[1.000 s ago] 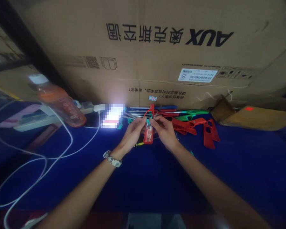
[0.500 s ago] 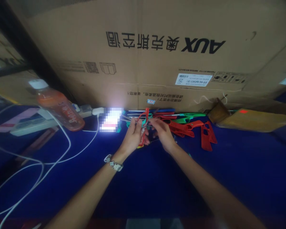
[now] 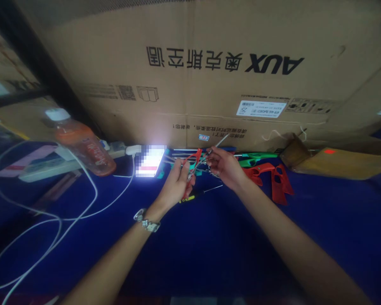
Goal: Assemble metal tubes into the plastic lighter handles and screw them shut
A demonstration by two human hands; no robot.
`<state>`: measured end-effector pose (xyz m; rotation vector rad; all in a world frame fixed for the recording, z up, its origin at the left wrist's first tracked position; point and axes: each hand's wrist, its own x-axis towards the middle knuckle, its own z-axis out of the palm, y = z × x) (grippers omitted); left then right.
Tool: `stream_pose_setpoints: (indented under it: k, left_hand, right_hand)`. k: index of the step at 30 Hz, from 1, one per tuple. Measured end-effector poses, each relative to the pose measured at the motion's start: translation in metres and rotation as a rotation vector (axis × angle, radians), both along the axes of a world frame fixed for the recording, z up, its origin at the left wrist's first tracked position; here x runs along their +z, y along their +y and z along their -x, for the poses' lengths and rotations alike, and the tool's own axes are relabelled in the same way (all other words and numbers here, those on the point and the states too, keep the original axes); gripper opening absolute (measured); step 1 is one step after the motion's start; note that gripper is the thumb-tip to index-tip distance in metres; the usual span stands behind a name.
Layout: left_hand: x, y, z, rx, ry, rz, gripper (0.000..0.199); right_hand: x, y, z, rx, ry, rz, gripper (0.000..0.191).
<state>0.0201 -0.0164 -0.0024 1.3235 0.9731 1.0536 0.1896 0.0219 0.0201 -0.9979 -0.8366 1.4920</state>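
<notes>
My left hand (image 3: 178, 180), wearing a silver bracelet-like watch (image 3: 147, 222), is closed around a red plastic handle shell (image 3: 197, 156) with an opening in it. My right hand (image 3: 227, 169) pinches a thin metal rod (image 3: 221, 141) whose tip points up and to the right. The rod's lower end meets the red shell near my left fingers; whether it sits inside cannot be made out. Just below the hands lies a screwdriver (image 3: 190, 198) with a yellow and black handle. Red handle shells (image 3: 278, 184) and green handle pieces (image 3: 254, 159) lie to the right.
A large cardboard box (image 3: 190, 84) stands along the back. On the left are a bottle of reddish drink (image 3: 85, 146), a power strip (image 3: 47, 165), a white cable (image 3: 95, 192) and a bright phone screen (image 3: 150, 161). A yellowish packet (image 3: 352, 163) lies right on the blue tabletop (image 3: 209, 245).
My right hand has moved right, away from my left hand, and the metal rod now shows in it. The screwdriver is more exposed. The view has shifted slightly.
</notes>
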Motion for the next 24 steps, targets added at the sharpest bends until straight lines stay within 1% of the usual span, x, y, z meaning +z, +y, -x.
stream_pose_setpoints:
  k: [5,10,17,20,24]
  left_hand:
    - [-0.002,0.002,0.003,-0.012,0.017,-0.021,0.032]
    - [-0.004,0.003,0.004,-0.008,0.028,-0.028,0.032]
    - [-0.003,0.002,0.004,-0.024,0.03,-0.028,0.031]
    - [-0.003,0.001,0.003,-0.032,0.034,-0.034,0.03]
    - [-0.004,0.001,0.002,-0.034,0.042,-0.025,0.03]
  right_hand:
    - [0.005,0.001,0.007,-0.057,-0.101,-0.172,0.039]
    - [0.005,0.006,0.014,-0.098,-0.175,-0.291,0.044]
    - [0.003,0.008,0.017,-0.106,-0.223,-0.354,0.047]
    - [0.001,0.011,0.017,-0.122,-0.238,-0.355,0.046]
    - [-0.001,0.014,0.015,-0.1,-0.228,-0.354,0.044]
